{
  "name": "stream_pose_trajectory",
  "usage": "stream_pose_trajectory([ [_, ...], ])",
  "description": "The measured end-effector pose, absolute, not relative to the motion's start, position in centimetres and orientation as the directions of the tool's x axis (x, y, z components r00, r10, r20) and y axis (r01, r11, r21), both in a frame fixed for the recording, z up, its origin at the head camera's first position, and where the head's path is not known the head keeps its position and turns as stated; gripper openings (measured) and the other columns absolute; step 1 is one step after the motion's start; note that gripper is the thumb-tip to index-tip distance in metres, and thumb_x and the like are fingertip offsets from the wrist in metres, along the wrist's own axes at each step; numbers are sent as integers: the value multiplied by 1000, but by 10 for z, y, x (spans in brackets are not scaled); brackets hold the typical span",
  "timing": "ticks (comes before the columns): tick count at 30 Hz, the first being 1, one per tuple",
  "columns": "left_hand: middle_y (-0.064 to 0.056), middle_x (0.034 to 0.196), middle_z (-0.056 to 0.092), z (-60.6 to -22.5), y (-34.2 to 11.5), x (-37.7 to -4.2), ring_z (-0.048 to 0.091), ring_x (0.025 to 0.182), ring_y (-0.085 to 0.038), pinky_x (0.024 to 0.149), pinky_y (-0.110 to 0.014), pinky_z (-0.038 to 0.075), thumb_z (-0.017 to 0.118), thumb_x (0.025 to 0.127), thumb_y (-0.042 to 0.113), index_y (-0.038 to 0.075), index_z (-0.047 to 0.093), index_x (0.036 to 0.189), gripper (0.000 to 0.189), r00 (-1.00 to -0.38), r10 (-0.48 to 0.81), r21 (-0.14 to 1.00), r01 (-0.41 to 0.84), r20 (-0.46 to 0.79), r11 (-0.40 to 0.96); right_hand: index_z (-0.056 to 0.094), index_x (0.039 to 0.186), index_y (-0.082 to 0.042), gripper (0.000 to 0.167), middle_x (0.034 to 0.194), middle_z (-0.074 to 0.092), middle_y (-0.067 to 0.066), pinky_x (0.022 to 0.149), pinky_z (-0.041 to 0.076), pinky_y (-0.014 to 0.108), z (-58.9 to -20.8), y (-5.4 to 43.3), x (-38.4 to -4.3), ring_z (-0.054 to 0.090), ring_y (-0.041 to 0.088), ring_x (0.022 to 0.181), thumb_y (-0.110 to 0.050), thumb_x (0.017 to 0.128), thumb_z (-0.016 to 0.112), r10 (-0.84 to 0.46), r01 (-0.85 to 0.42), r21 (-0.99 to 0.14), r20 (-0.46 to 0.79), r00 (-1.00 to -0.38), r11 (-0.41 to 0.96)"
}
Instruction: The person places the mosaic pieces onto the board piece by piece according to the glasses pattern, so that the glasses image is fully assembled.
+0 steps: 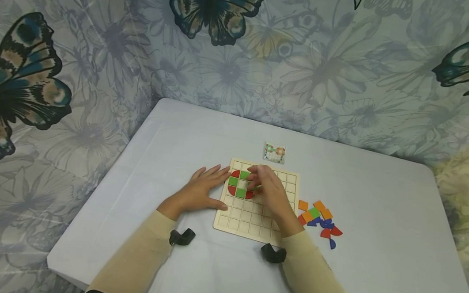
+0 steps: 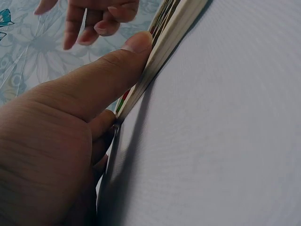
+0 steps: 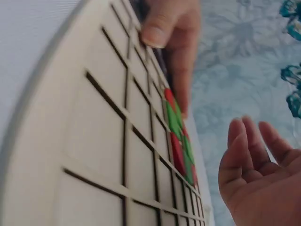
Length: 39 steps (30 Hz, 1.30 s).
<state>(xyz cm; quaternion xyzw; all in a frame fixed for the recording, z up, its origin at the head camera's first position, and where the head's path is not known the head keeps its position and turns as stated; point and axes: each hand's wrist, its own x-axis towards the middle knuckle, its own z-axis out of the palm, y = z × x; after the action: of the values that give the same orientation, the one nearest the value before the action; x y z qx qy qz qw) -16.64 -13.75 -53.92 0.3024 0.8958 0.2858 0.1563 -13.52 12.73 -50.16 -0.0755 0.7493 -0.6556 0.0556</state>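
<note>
A pale wooden grid board (image 1: 250, 218) lies on the table. Near its upper left, green squares (image 1: 241, 193) and red quarter-circles (image 1: 231, 190) sit in cells around a bare one. My left hand (image 1: 202, 191) lies at the board's left edge with fingers spread; in the left wrist view its thumb (image 2: 138, 42) touches the board's side. Above the board, my right hand (image 1: 271, 192) hovers beside the coloured pieces, partly covering them. Its fingers (image 3: 254, 141) are loosely bent in the right wrist view, and no piece shows between them.
Right of the board lie loose pieces: orange squares (image 1: 303, 205), a green square (image 1: 314, 212), blue pieces (image 1: 326, 223) and red quarter-circles (image 1: 336, 231). A small pattern card (image 1: 275, 153) rests behind the board. The white-covered table (image 1: 386, 216) meets a flower-and-butterfly backdrop (image 1: 230, 75).
</note>
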Motion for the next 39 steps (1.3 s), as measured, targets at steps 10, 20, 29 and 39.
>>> stream_pose_trajectory([
  [10, 11, 179, 17, -542, -138, -167, 4, 166, -16, 130, -50, -4, 86, 87, 62, 19, 31, 174, 111, -769, 630, 593, 458, -109, 662, 55, 146, 8, 89, 127, 65, 26, 86, 53, 43, -496, 175, -130, 64, 39, 109, -67, 114, 20, -213, -88, -987, 116, -970, -136],
  [20, 10, 179, 17, -541, -136, -167, 4, 165, -16, 130, -49, -5, 86, 87, 62, 19, 32, 173, 110, -769, 631, 597, 458, -107, 659, 52, 151, 9, 92, 131, 67, 21, 97, 51, 44, -499, 232, -119, 63, 35, 118, -68, 113, 20, -195, -228, -918, 301, -933, -323],
  [29, 14, 178, 15, -546, -137, -167, 2, 165, -13, 130, -47, -6, 86, 87, 63, 22, 30, 174, 111, -774, 622, 583, 454, -118, 674, 49, 153, 9, 100, 131, 64, 21, 106, 47, 44, -508, 281, -98, 58, 38, 122, -77, 107, 27, 10, -144, -953, 146, -989, -268],
  [39, 14, 178, 15, -543, -136, -166, 1, 165, -12, 130, -46, -6, 86, 87, 63, 23, 29, 174, 111, -780, 613, 579, 442, -129, 685, 57, 152, 2, 82, 133, 64, 24, 106, 47, 35, -522, 316, -77, 58, 31, 123, -64, 113, 27, 138, -115, -982, 94, -986, -148],
])
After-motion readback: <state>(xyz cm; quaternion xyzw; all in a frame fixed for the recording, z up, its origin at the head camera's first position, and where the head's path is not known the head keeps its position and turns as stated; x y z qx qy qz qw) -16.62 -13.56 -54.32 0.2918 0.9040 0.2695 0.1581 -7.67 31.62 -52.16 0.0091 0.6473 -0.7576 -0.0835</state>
